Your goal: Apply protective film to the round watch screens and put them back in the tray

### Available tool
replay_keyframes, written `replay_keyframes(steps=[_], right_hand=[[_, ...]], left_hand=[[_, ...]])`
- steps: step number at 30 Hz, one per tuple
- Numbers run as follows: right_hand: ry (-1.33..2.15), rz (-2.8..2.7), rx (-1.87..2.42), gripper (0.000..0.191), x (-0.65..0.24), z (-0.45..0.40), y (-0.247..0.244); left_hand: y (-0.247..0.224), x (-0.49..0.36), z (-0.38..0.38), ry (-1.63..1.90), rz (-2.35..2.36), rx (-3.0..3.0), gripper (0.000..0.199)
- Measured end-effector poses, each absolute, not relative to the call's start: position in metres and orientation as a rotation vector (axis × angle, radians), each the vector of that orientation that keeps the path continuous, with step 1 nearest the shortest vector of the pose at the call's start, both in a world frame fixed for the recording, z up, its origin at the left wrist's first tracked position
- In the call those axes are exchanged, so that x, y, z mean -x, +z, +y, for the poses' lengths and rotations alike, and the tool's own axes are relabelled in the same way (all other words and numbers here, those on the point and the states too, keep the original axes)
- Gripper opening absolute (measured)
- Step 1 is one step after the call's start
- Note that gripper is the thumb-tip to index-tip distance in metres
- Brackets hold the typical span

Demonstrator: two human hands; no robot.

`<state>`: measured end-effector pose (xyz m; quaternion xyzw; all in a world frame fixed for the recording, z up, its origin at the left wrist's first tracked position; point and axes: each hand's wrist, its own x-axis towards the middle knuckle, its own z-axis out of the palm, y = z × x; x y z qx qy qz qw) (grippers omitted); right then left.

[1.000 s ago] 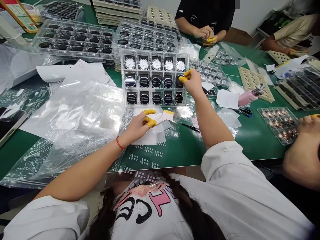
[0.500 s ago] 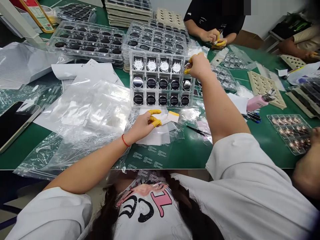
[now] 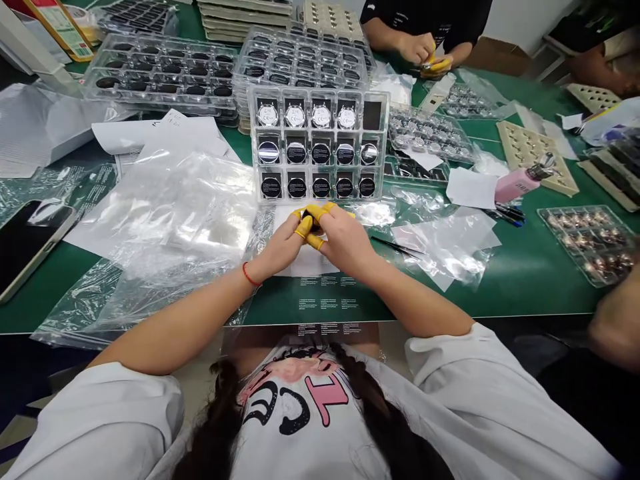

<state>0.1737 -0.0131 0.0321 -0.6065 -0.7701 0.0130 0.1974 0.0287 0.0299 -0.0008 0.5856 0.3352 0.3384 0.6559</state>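
Left hand (image 3: 277, 245) and right hand (image 3: 345, 241) closed, yellow finger cots (image 3: 303, 230) on, both pinching small dark part (image 3: 309, 217), mostly hidden, over white paper (image 3: 305, 265) on green table (image 3: 525, 287). Clear tray (image 3: 318, 199) of round watch parts (image 3: 268, 115) at 12 o'clock, just beyond fingertips.

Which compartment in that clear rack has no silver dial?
Find the person's left hand and right hand on the green table. Just beyond them stands a clear plastic rack of three rows. In its top row, the far-right compartment shows a plain dark square, while the four beside it each show a silver dial.
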Motion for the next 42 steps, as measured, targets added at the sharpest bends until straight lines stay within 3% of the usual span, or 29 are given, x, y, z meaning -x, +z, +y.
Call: replay_keyframes(steps=[3,8,10,15,18,22,25,28,30,33,38,42], right_hand=[[0.19,-2.024,1.59,0.023,-0.192,-0.011,0.033],[0.999,-1.712,1.442,0.024,-0.215,0.0,0.032],[1.048,-1.699,1.427,0.021,-0.213,-0.001,0.029],[0.376,-1.988,1.331,0.01,-0.196,-0.012,0.028],[0.405,-2.029,1.361,0.006,-0.213,-0.009,0.036],[0.499,-1.728,2.146,0.015,-0.267,0.01,0.046],[0.32,-1.673,2.413,0.018,-0.283,0.019,0.042],[0.173,-1.874,2.168,0.017,-0.263,0.022,0.026],[0.266,-2.089,1.911,0.019,-0.244,0.025,0.012],[0.387,-2.266,1.704,0.007,-0.236,0.029,-0.001],[0.393,-1.85,1.596,0.013,-0.24,0.012,0.023],[0.265,-2.089,1.327,0.022,-0.207,-0.01,0.031]], left_hand=[[0.004,-0.027,0.031,0.73,0.731,-1.3,0.033],[0.002,-0.024,0.033,0.609,0.561,-1.432,0.089],[-0.002,-0.024,0.033,0.598,0.555,-1.5,0.099],[-0.009,-0.024,0.035,0.647,0.582,-1.603,0.077],[-0.006,-0.024,0.035,0.622,0.577,-1.58,0.066],[0.006,-0.023,0.035,0.572,0.612,-1.484,0.06],[0.017,-0.022,0.033,0.521,0.645,-1.415,0.061],[0.024,-0.019,0.032,0.512,0.667,-1.39,0.061],[0.025,-0.019,0.031,0.531,0.648,-1.411,0.059],[0.023,-0.019,0.031,0.526,0.601,-1.425,0.057],[0.016,-0.021,0.033,0.574,0.64,-1.377,0.058],[0.012,-0.021,0.036,0.616,0.723,-1.581,0.059]])
